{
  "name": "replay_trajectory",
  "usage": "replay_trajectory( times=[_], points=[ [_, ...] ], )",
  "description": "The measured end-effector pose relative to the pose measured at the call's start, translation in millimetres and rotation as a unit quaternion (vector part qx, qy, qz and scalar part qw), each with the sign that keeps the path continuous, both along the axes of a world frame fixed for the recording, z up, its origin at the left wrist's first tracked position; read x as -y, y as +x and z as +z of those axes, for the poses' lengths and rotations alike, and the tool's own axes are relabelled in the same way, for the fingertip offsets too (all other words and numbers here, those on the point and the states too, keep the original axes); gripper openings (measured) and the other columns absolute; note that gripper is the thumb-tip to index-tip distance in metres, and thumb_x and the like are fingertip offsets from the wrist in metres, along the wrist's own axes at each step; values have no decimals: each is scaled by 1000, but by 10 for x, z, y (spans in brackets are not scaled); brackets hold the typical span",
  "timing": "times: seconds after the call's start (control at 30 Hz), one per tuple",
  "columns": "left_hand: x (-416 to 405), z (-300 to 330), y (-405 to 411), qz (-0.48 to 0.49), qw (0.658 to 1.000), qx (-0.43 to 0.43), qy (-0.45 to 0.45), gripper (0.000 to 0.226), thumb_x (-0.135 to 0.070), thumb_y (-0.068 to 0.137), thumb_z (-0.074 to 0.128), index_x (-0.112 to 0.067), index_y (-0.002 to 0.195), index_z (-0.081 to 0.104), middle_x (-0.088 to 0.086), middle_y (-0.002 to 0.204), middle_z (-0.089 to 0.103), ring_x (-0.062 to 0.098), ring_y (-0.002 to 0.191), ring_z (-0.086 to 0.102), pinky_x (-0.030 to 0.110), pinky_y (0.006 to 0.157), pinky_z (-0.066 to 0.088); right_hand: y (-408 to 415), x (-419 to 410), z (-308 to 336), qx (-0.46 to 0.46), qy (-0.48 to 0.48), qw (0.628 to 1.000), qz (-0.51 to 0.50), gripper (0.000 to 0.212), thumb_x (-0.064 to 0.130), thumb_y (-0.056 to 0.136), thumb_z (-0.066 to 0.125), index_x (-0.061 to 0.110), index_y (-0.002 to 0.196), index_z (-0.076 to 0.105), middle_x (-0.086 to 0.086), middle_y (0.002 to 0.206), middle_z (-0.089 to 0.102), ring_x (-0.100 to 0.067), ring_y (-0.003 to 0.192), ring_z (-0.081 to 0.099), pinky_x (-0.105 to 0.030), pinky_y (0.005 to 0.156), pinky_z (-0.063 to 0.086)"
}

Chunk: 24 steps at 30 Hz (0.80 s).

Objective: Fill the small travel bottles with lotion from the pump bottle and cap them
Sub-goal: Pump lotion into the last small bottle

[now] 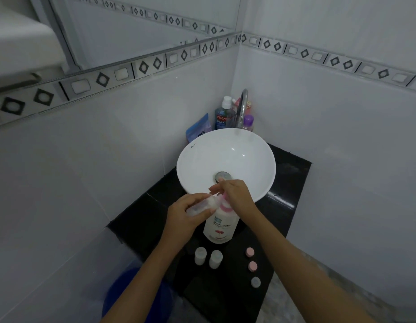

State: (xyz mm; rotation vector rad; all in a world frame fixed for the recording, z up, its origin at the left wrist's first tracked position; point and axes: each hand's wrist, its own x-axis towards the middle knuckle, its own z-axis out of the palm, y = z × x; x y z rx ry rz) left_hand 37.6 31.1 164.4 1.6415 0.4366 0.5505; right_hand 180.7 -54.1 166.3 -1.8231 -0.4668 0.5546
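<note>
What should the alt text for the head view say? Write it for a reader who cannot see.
A person's left hand holds a small clear travel bottle at the pink pump of a white lotion bottle while the right hand rests on the pump. On the black counter stand two more small bottles and three loose caps, before a white basin.

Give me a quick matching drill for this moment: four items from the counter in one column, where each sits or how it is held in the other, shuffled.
Column 1:
1. pump bottle
2. travel bottle in the left hand
3. two open travel bottles
4. three loose caps

Column 2:
A. lying in a row at the right of the black counter
B. tilted, mouth at the pump nozzle
C. standing side by side, nearest the person
D. upright, right hand on its pump

Pairs: 1-D, 2-B, 3-C, 4-A
</note>
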Motion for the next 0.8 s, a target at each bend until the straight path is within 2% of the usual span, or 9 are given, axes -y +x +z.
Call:
replay_trajectory(
  times=[0.1, 0.23, 0.33, 0.43, 0.53, 0.67, 0.8],
  points=[
    [-8, -22, -5, -3, 1000, -4, -2, 32, -11, 76, 77, -10, 106, 70, 2, 105, 70, 3, 98, 65, 12, 79, 51, -22, -15, -72, 0, 9, 1000, -21, 46, 26, 97, 41, 23, 64, 73, 5, 65, 72, -18, 76, 64, -30, 75, 50],
    [-7, -58, 13, -9, 1000, -11, -11, 31, -12, 75, 77, -13, 105, 71, 1, 105, 70, 4, 98, 65, 12, 78, 51, -51, -25, -124, -4, 10, 999, -36, 49, 27, 98, 39, 21, 62, 72, 7, 60, 70, -14, 69, 61, -27, 65, 46],
    [-4, -69, 34, -10, 999, -15, -30, 30, -11, 74, 78, -12, 103, 71, 4, 105, 70, 9, 100, 66, 18, 80, 53, -75, 4, -139, 13, -6, 1000, -24, 47, 28, 97, 39, 21, 64, 72, 8, 68, 70, -17, 75, 64, -27, 67, 48],
    [-15, -43, 20, -13, 999, -11, -39, 31, -11, 74, 78, -13, 104, 71, 4, 106, 71, 10, 100, 66, 20, 81, 54, -35, 6, -28, 23, -45, 999, 10, 45, 30, 95, 42, 30, 62, 72, 18, 64, 69, -9, 75, 63, -17, 64, 41],
    [-35, -12, 22, -15, 999, 2, -42, 32, -10, 74, 78, -12, 105, 71, 4, 106, 71, 9, 98, 67, 18, 79, 54, 24, 5, 60, -6, -71, 997, 31, 44, 33, 93, 46, 37, 59, 74, 25, 61, 68, -5, 71, 61, -16, 64, 38],
    [-44, -16, 25, -16, 999, 1, -39, 34, -9, 75, 77, -9, 108, 70, 4, 107, 71, 9, 100, 66, 19, 82, 54, 8, 7, -8, -7, -21, 1000, 15, 50, 30, 95, 43, 38, 55, 73, 24, 63, 69, 6, 64, 62, -17, 64, 38],
    [-39, -42, 19, -16, 999, -4, -37, 30, -8, 75, 77, -10, 104, 72, 3, 104, 71, 6, 97, 66, 15, 78, 52, -28, 3, -85, -14, 15, 1000, -13, 53, 26, 97, 39, 26, 57, 74, 13, 56, 69, -7, 62, 59, -16, 57, 45]
  ],
)
